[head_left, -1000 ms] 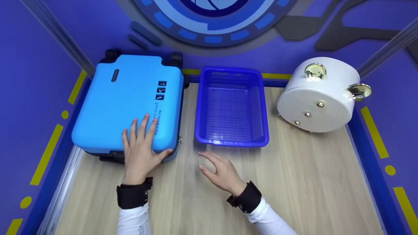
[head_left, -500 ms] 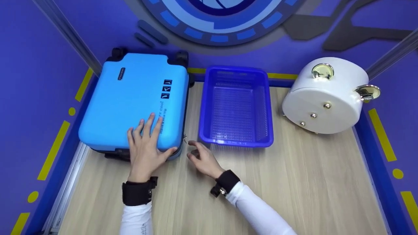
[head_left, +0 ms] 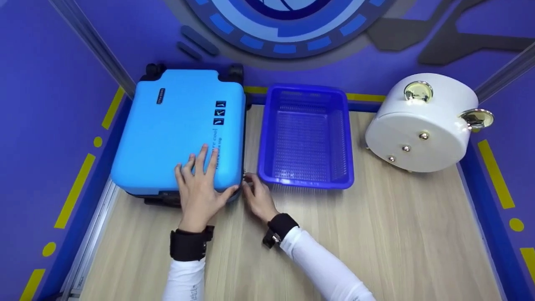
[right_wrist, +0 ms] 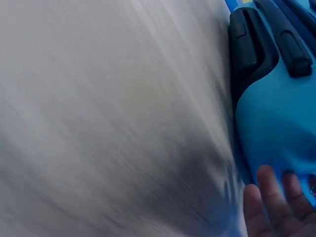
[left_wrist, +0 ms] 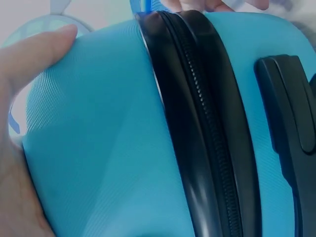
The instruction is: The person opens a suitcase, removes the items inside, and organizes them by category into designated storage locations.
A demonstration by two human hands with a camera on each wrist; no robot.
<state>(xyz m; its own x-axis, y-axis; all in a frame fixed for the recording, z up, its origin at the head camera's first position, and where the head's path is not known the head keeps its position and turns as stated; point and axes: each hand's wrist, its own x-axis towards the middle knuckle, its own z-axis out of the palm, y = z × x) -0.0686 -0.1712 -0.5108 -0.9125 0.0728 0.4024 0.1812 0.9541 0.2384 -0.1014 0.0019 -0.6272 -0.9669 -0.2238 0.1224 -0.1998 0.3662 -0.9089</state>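
Note:
A light blue hard-shell suitcase [head_left: 171, 129] lies flat at the left, its wheels toward the back wall. My left hand [head_left: 199, 196] rests on its near right corner, fingers spread over the shell and thumb at the edge. In the left wrist view, that thumb [left_wrist: 42, 54] lies by the corner beside the black-edged zipper [left_wrist: 212, 118]. At the suitcase's right side, my right hand [head_left: 260, 198] pinches at the metal zipper pull [head_left: 244, 172] with thumb and index finger; the fingertips partly hide it. The right wrist view has the other fingers [right_wrist: 276, 210] against the blue side.
A blue plastic basket [head_left: 307, 184] stands just right of the right hand. Farther right is a white drum-shaped case [head_left: 418, 138] with gold ear-like parts and gold knobs. Blue panels [head_left: 54, 83] wall in the wooden tabletop [head_left: 376, 234] at the back and sides.
My right hand has moved left from in front of the basket to the suitcase's zipper pull, and its thumb and index finger have drawn closer together. The left hand stays on the suitcase.

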